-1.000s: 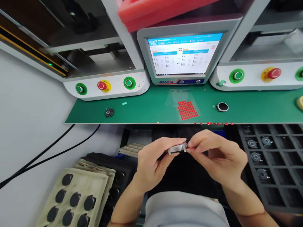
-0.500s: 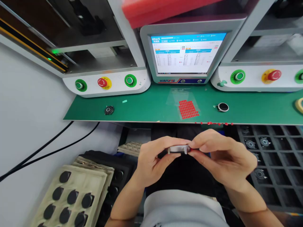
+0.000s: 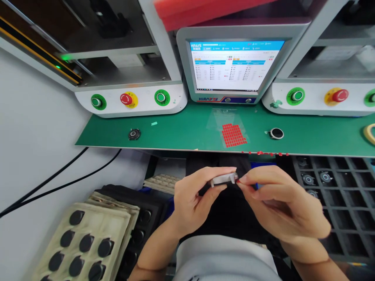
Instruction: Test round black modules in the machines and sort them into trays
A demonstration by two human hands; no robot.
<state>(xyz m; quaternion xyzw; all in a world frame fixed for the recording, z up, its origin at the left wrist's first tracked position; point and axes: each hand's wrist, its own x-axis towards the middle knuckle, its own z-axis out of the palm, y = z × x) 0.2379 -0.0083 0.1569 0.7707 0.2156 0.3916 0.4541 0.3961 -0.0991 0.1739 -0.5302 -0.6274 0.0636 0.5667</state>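
Observation:
My left hand (image 3: pixel 195 195) is closed around a silver watch case (image 3: pixel 224 179), held edge-on between thumb and fingers with its lugs facing me. My right hand (image 3: pixel 281 199) is pinched at the right end of the case. A tiny bit of red shows at its fingertips, apparently a small red sticker (image 3: pixel 238 180), mostly hidden by the fingers. On the green bench above lies a sheet of red stickers (image 3: pixel 233 135). To its right is a round watch (image 3: pixel 276 133) with a dark face; far left lies another watch body (image 3: pixel 134 134), its back showing.
Several loose red stickers (image 3: pixel 259 153) line the bench edge. A black compartment tray (image 3: pixel 345 199) with watch bodies stands at right. Stacked beige trays (image 3: pixel 99 218) with dark round pieces stand at lower left. Behind are a monitor (image 3: pixel 237 66) and machine panels with red stop buttons (image 3: pixel 126 99).
My right hand has drawn slightly right, its fingertips off the top of the watch case. The case has tilted a little, right end up, in my left hand.

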